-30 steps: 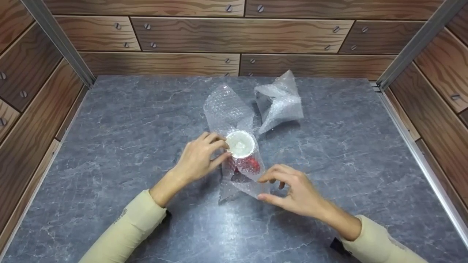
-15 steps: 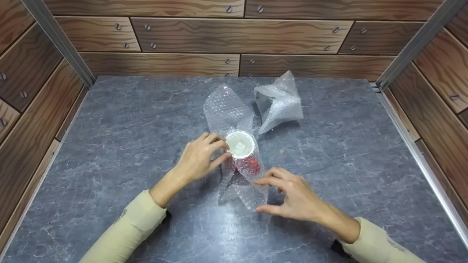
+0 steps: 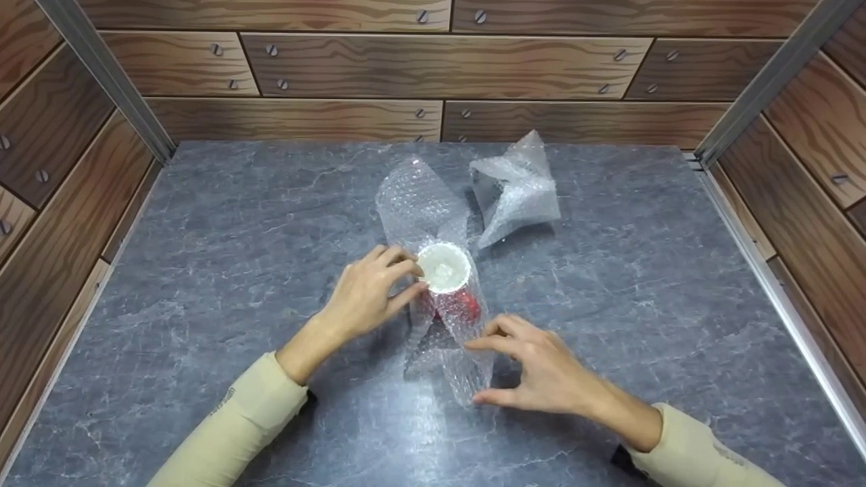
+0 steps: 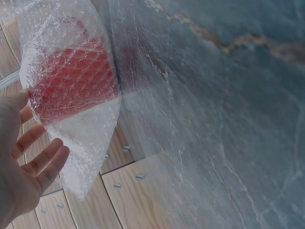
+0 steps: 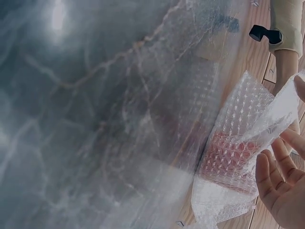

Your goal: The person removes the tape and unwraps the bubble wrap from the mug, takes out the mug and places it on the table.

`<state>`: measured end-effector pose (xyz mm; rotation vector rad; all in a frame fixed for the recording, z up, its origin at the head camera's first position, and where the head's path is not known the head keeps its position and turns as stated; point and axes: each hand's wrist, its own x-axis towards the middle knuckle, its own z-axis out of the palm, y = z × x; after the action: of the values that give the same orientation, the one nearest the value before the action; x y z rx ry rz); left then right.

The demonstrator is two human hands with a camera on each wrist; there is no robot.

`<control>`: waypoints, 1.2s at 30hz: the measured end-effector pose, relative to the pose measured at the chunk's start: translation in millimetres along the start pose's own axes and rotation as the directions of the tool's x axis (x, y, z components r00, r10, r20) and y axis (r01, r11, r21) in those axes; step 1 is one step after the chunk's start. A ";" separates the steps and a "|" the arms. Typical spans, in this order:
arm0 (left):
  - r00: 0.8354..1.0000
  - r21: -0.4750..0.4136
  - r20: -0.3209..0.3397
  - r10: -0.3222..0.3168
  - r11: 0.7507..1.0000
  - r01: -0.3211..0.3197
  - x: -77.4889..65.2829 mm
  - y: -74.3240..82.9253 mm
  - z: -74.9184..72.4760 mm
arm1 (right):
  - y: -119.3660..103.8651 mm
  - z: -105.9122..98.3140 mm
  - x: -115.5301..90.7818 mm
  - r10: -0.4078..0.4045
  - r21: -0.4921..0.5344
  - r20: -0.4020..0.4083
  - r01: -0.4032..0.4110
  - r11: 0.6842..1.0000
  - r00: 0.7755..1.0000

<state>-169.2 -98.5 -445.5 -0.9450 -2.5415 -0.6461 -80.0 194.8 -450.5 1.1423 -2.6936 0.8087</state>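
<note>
A red cup-like item (image 4: 78, 78) stands wrapped in bubble wrap (image 3: 423, 203), its round white end (image 3: 444, 268) facing up in the head view. Through the wrap, a red curved outline shows beside the body in the left wrist view. My left hand (image 3: 365, 291) holds the wrapped item at its left side, thumb and forefinger at the round end's edge. With thumb and forefinger spread apart, my right hand (image 3: 551, 365) grips the edge of the loose front flap (image 3: 467, 375). Its other fingers curl loosely beside the wrap in the right wrist view.
Behind and to the right, a second crumpled piece of bubble wrap (image 3: 517, 193) stands on the grey marbled table (image 3: 270, 223). Wood-patterned panels (image 3: 446, 64) close off the back and both sides, with metal rails (image 3: 785, 297) along the edges.
My right hand has drawn the front flap down and slightly left, its thumb moving further from the forefinger. My left hand and the wrapped item have stayed in place.
</note>
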 end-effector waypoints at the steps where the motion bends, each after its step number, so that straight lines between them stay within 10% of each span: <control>1: 1.000 0.000 0.001 0.001 1.000 -0.001 0.1 -0.2 0.1 | -0.1 -0.2 0.3 -0.003 0.002 -0.002 0.003 1.000 1.000; 18: 1.000 0.023 0.004 0.003 1.000 -0.003 0.7 1.2 -1.5 | 1.3 -16.5 16.6 0.017 0.139 -0.089 -0.004 0.990 0.996; 36: 1.000 0.020 0.012 0.004 1.000 -0.004 0.7 0.4 -1.7 | 19.5 -16.8 49.9 -0.005 0.014 -0.220 0.008 1.000 0.976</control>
<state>-169.1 -98.7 -443.7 -0.9500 -2.5510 -0.6138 -130.8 182.8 -430.0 0.9988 -2.5055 0.8982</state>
